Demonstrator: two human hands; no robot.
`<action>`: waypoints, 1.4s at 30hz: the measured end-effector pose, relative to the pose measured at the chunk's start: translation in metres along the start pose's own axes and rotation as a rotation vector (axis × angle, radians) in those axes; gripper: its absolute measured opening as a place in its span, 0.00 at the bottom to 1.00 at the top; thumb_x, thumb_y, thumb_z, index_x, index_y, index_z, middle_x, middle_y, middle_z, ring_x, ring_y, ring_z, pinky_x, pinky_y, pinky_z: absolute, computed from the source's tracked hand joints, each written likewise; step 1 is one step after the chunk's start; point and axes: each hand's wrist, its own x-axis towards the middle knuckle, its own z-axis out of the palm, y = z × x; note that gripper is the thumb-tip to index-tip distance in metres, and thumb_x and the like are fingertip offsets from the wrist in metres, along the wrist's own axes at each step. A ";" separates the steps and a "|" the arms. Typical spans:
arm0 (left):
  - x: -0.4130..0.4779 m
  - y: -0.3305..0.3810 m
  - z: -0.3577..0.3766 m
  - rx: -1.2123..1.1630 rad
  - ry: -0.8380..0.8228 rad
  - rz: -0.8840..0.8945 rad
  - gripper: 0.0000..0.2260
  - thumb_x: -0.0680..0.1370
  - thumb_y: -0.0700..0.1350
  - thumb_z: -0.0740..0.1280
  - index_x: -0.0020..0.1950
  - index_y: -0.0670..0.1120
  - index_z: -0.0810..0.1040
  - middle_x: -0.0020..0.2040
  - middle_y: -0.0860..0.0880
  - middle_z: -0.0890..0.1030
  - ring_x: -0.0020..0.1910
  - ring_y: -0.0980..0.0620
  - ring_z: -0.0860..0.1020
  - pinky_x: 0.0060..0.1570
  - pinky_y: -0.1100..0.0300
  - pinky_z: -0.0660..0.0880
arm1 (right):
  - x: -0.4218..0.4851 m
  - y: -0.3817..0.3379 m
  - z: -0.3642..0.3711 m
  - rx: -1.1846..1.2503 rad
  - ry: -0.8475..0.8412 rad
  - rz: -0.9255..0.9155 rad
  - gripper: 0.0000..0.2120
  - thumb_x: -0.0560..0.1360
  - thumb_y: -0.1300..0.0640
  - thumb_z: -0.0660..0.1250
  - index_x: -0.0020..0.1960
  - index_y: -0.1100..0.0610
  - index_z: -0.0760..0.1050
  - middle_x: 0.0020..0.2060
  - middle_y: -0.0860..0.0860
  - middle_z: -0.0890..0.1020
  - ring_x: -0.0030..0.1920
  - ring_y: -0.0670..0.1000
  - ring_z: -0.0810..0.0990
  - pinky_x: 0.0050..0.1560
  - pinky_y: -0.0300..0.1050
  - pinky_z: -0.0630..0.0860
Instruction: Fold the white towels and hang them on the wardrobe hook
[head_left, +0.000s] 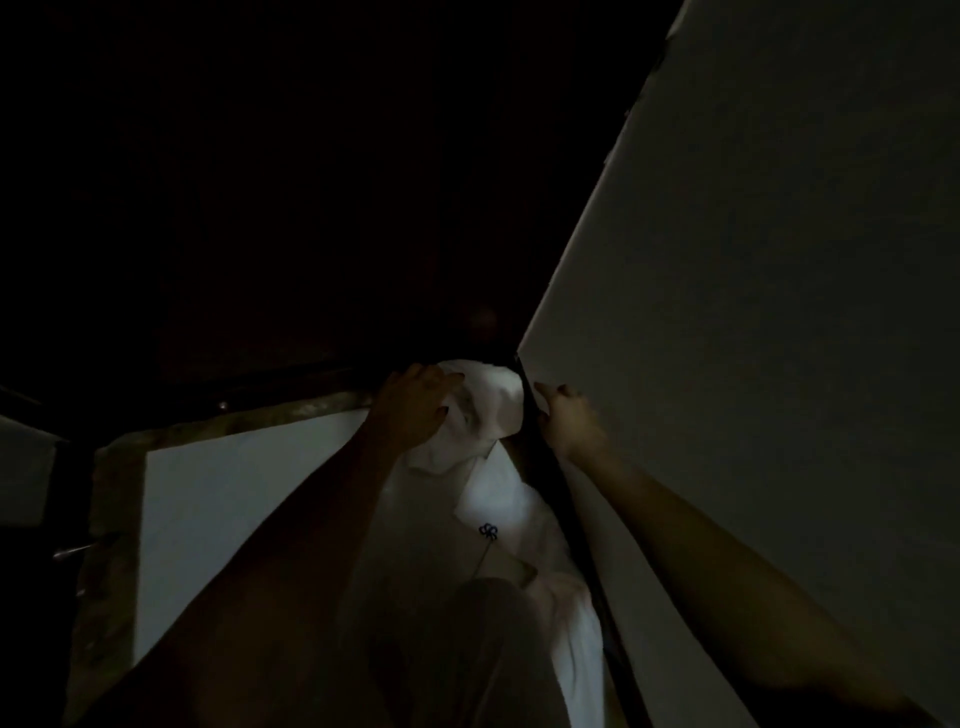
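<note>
Towel (493, 410) bunched high at the dark opening, length hanging down toward the person; left hand (415, 410) nearer, fingers (441, 382) curled over the bunch, right hand (569, 418) just beside, gripping the wardrobe door (727, 312) edge; hook unseen.

Two arms show in the dim view, both bare from the wrist down to the frame's lower edge. The left hand (415, 410) lies in deep shadow; its fingernails (459, 374) look dark, though whether from polish or poor light cannot be told. The right hand (570, 422) is better lit, with one dark nail on its fingers (560, 387).
</note>
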 end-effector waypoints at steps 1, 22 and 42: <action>0.016 -0.010 0.024 0.023 0.013 0.007 0.23 0.81 0.50 0.57 0.77 0.52 0.58 0.73 0.48 0.66 0.69 0.47 0.64 0.65 0.53 0.63 | 0.023 0.005 0.020 -0.008 0.008 -0.007 0.23 0.82 0.57 0.57 0.76 0.54 0.61 0.65 0.63 0.72 0.63 0.64 0.71 0.63 0.54 0.71; 0.156 -0.085 0.354 -0.829 0.219 -0.027 0.26 0.80 0.45 0.64 0.76 0.51 0.59 0.74 0.43 0.64 0.72 0.46 0.65 0.68 0.54 0.65 | 0.252 0.053 0.280 0.342 0.427 -0.047 0.10 0.81 0.62 0.58 0.46 0.65 0.75 0.39 0.58 0.81 0.39 0.55 0.79 0.34 0.43 0.64; 0.116 -0.074 0.177 -1.444 0.554 -0.229 0.15 0.77 0.30 0.64 0.64 0.32 0.70 0.60 0.32 0.76 0.59 0.39 0.76 0.54 0.56 0.75 | 0.159 -0.006 0.097 0.870 0.531 -0.320 0.11 0.76 0.67 0.61 0.53 0.55 0.75 0.48 0.58 0.81 0.47 0.56 0.81 0.47 0.50 0.79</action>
